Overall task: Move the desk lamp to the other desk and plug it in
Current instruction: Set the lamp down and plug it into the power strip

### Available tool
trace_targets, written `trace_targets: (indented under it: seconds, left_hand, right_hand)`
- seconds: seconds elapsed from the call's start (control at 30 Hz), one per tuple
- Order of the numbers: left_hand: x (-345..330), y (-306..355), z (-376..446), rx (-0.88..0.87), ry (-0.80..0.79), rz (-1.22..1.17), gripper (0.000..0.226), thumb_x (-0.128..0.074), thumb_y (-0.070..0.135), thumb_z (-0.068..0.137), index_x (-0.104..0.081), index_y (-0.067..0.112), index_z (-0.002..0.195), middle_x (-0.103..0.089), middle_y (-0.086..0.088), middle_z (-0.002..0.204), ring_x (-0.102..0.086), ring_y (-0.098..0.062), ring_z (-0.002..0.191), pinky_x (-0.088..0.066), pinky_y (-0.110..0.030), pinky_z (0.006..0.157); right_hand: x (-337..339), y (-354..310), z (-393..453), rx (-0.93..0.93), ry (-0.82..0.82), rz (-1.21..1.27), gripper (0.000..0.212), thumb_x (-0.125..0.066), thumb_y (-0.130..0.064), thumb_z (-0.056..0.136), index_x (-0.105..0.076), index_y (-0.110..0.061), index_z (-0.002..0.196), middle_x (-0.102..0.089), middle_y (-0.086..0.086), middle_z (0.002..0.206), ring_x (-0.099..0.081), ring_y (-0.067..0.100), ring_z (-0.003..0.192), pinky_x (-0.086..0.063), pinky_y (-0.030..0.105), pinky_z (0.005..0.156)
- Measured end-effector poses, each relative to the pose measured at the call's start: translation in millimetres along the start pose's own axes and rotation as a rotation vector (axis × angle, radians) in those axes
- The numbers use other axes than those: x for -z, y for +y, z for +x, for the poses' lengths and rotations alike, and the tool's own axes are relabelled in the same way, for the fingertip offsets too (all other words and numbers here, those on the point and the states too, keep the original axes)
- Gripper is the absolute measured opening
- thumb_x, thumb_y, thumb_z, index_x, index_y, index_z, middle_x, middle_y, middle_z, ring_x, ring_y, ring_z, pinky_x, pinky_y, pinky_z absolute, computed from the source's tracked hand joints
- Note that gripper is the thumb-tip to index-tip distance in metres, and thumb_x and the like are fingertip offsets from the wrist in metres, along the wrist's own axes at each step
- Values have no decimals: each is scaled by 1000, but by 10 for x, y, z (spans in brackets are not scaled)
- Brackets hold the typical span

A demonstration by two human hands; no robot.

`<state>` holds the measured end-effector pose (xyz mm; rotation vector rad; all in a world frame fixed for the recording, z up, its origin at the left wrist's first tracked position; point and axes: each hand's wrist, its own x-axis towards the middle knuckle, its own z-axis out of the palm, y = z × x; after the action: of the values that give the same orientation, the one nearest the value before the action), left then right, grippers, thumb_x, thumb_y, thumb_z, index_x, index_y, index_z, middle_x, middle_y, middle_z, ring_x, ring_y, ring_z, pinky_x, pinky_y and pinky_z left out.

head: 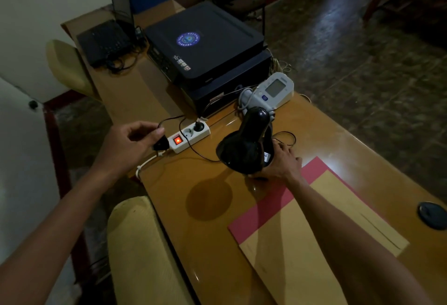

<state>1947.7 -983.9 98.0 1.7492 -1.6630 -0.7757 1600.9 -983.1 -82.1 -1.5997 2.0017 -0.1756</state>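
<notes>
A black desk lamp point(244, 145) stands on the brown desk point(338, 140), its shade tipped toward me. My right hand point(281, 163) rests around its base from the right. My left hand point(131, 145) pinches the lamp's black plug point(160, 144) just off the near end of a white power strip point(189, 136). The strip's red switch point(177, 139) glows, one socket sits free and a black plug point(199, 127) fills the far socket. The lamp's thin black cord point(193, 150) loops across the strip and the desk.
A grey blood pressure monitor point(273, 93) lies behind the lamp. A black printer point(205, 43) and a laptop point(108, 38) stand further back. A brown envelope point(314, 232) on a red folder point(266, 213) lies near me. A yellow chair point(137, 244) stands at the desk's left edge.
</notes>
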Motion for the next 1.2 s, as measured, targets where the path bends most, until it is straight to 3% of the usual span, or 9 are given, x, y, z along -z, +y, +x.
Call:
trace_targets:
  seconds: [0.2, 0.33, 0.67, 0.77, 0.9, 1.03, 1.1, 1.2]
  left_hand:
    - [-7, 44, -75, 1, 4, 19, 7, -71, 35, 88, -68, 41, 89, -70, 20, 92, -65, 8, 84, -45, -15, 69]
    - [-32, 68, -131, -1, 3, 36, 7, -70, 36, 89, -67, 40, 94, -67, 20, 94, -63, 3, 90, -44, -18, 69]
    - [-172, -20, -137, 5, 15, 63, 18, -67, 37, 90, -68, 32, 107, -64, 23, 97, -60, 8, 90, -43, -10, 63]
    - [-245, -57, -127, 17, 21, 33, 19, -68, 37, 90, -71, 30, 107, -67, 21, 99, -61, 8, 90, -43, -11, 68]
    - [-302, -110, -164, 6, 15, 4, 17, -69, 38, 90, -71, 32, 105, -68, 20, 99, -61, 14, 89, -45, -13, 69]
    - [-345, -175, -236, 12, 16, -33, 9, -69, 40, 88, -68, 42, 96, -68, 25, 90, -60, 18, 88, -47, -16, 69]
    - [-361, -240, -282, 25, 20, -29, 8, -71, 40, 87, -68, 43, 94, -68, 29, 88, -60, 17, 88, -48, -17, 70]
    - [-342, -390, -394, 37, 46, 12, 10, -73, 38, 85, -70, 40, 95, -69, 24, 91, -61, 16, 86, -46, -7, 63]
  right_hand:
    - [54, 176, 83, -36, 47, 49, 137, -79, -78, 43, -21, -26, 156, -34, 8, 156, -33, 35, 140, -34, 53, 110]
    - [99, 264, 148, -85, 69, 86, 137, -80, -77, 43, -21, -27, 156, -34, 9, 157, -32, 36, 141, -32, 53, 111]
    - [345, 498, 520, -116, 26, 88, 136, -87, -68, 45, -20, -28, 157, -29, 11, 159, -29, 38, 144, -39, 51, 113]
    - [360, 552, 605, -128, 27, 103, 136, -88, -66, 44, -21, -30, 156, -27, 11, 159, -27, 38, 144, -39, 53, 112]
    - [315, 592, 595, -113, 76, 177, 131, -90, -65, 39, -34, -22, 149, -39, 8, 152, -37, 33, 138, -43, 51, 109]
    - [186, 573, 412, -108, 113, 334, 136, -92, -52, 53, -12, -21, 159, -16, 4, 164, -22, 32, 149, -33, 51, 118]
    - [49, 464, 231, -103, 198, 303, 125, -88, -49, 64, -12, -21, 159, -13, 7, 165, -19, 34, 150, -32, 52, 118]
    - [-246, 94, -230, -129, 343, 315, 96, -78, -36, 76, -26, -18, 154, -25, 14, 159, -28, 38, 145, -37, 53, 115]
